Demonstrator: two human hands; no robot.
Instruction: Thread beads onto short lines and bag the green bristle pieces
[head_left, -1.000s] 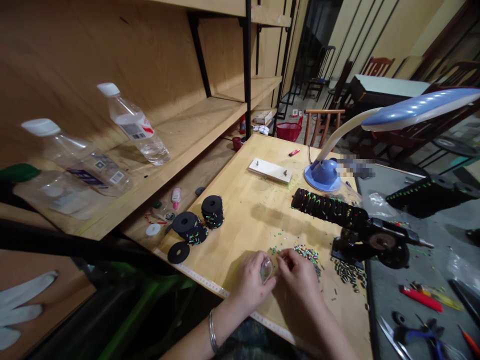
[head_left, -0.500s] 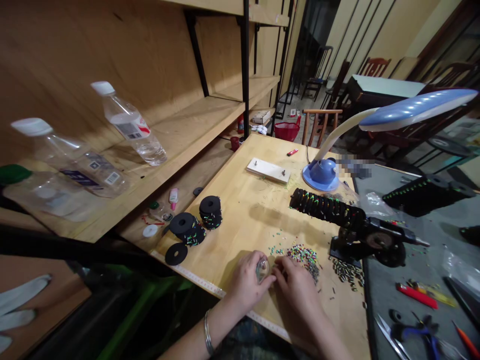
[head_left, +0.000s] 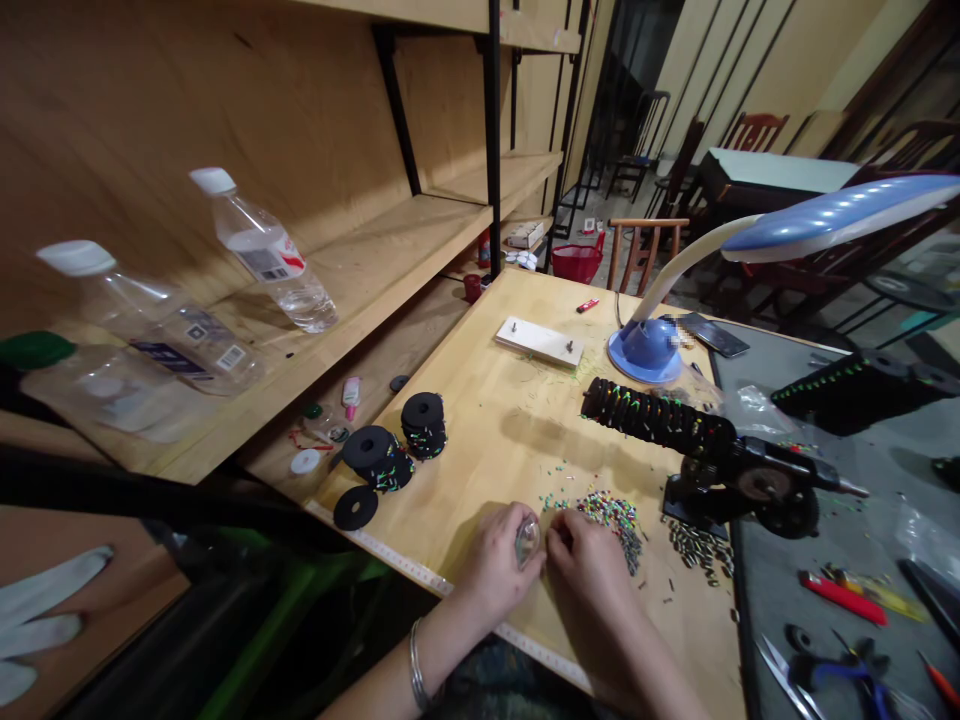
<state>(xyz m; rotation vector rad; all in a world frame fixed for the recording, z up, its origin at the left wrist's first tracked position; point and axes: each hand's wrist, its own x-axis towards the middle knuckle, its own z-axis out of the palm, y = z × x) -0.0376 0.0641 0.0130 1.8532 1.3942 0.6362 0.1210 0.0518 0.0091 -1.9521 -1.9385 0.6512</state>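
My left hand is wrapped round a small, clear, round object that looks like a spool or a little case; its kind is not plain. Close to its right side, my right hand has its thumb and forefinger pinched together, and whatever they hold is too small or hidden to make out. Just beyond the right hand lies a heap of tiny coloured beads, with grey pieces along its lower edge. Short metallic pieces are scattered farther right.
Black foam discs with coloured bits stand at the left edge. A black winder-like device carries a row of black discs. Behind are a blue desk lamp and a white board. Pliers lie right; bottles occupy the shelf.
The fingertips of my right hand have drawn slightly away from the clear round object and curled in more. The left hand keeps its hold. The view has shifted a little.
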